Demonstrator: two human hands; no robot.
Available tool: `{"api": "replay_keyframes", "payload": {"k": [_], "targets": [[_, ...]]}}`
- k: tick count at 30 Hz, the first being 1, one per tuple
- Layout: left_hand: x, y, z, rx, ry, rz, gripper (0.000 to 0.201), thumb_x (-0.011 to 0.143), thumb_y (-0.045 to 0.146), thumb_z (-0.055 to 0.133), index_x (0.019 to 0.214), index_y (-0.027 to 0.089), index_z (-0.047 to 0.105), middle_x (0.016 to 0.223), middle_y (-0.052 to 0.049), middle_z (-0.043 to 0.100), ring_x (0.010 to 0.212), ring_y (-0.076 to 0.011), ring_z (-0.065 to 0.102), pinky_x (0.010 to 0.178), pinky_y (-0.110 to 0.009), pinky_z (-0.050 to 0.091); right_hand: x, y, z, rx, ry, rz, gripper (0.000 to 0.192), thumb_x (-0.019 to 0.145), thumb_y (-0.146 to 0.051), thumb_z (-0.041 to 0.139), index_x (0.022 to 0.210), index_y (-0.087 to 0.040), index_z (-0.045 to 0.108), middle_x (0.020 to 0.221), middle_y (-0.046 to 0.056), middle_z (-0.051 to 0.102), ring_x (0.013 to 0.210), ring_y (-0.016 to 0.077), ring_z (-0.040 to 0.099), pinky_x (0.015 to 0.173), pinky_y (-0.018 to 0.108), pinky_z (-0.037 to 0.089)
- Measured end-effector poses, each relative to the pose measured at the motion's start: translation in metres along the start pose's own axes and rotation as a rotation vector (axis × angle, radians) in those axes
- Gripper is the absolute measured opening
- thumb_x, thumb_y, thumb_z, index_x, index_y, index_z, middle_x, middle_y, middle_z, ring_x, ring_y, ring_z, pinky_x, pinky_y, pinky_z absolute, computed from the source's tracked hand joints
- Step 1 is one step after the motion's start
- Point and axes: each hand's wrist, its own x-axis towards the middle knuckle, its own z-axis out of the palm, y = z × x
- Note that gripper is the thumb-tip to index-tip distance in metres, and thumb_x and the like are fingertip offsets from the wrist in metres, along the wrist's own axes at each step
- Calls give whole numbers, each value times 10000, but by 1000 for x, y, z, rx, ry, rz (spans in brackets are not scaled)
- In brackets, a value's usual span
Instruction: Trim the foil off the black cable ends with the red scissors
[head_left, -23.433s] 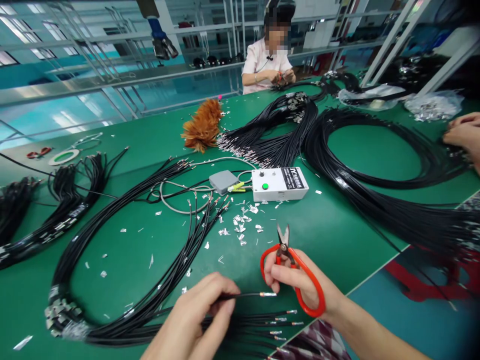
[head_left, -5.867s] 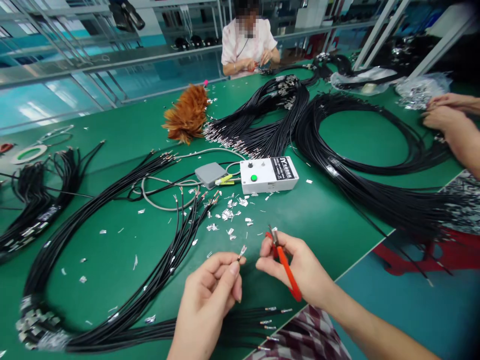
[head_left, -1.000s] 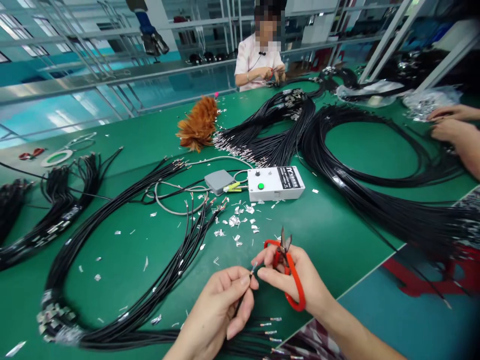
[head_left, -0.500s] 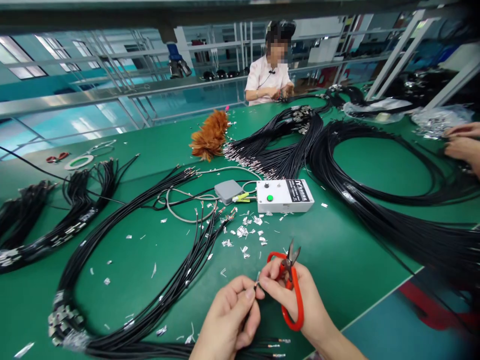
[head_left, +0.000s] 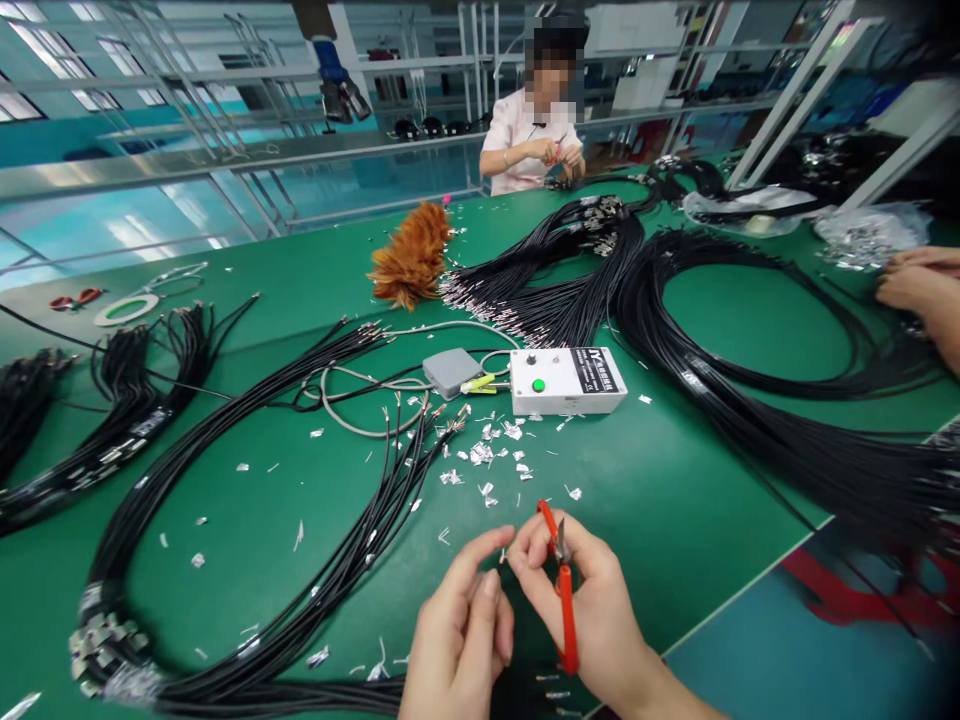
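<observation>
The right hand holds a pair of scissors, the handles resting across the fingers and palm. The blades rise just above the curled index finger and point up, away from the wrist, and the long axis stands nearly upright, seen almost edge-on. The handles are bent, red and smooth; the short blades are dull grey metal.

The left hand is just beside it, index finger stretched toward the right fingertips and thumb set a little apart from it. A cable end shows in the narrow gap between the two hands, next to the right thumb and finger. It is a thin, pale, coppery tip, roughly upright. Fingers hide the rest, so I cannot tell whether the left hand grips it.

To the left, a bundle of cables bends in a wide U on the smooth green table, black and round, with squarish metal clips and shiny clear wrap at the bend. Crinkled silver scraps lie beyond the hands, near a white box with a green button.
</observation>
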Motion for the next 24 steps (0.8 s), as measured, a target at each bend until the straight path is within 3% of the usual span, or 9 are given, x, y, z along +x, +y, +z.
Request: {"api": "replay_keyframes", "payload": {"k": [4,7,10,14,24], "targets": [[0,-2,-1,-124,2,-6,680,835,572,519,1302,93,399,526,42,377,459,-46,231,433,-179,130,1,-6,-3,-72,-26,-87,133,847,-154,552,771,-173,444,808,17,545,744,119,536,711,252,439],[0,-2,-12,-314,-96,-26,616,863,485,535,1310,93,373,511,57,363,421,-27,187,418,-181,110,4,-9,-10,-134,-53,-84,127,831,-198,595,795,-178,474,826,18,565,756,124,548,708,247,435],[-1,1,-23,-471,-155,-27,522,887,409,533,1304,127,394,507,60,369,392,-15,185,409,-179,132,8,-10,-19,-388,-100,-46,211,771,-290,679,783,-175,502,780,11,547,691,123,515,634,250,396],[-6,8,-27,-588,-79,-40,443,865,376,579,1235,146,499,497,59,365,385,-3,197,430,-182,147,11,-10,-22,-723,-173,-144,305,717,-391,720,715,-172,507,677,-12,521,591,122,448,583,274,304],[-11,8,-27,-614,-105,-56,420,880,344,560,1248,147,514,501,56,359,385,-3,189,430,-190,138,12,-9,-11,-831,-42,-412,301,751,-437,693,665,-183,557,622,-42,526,561,118,431,602,268,207]]}}
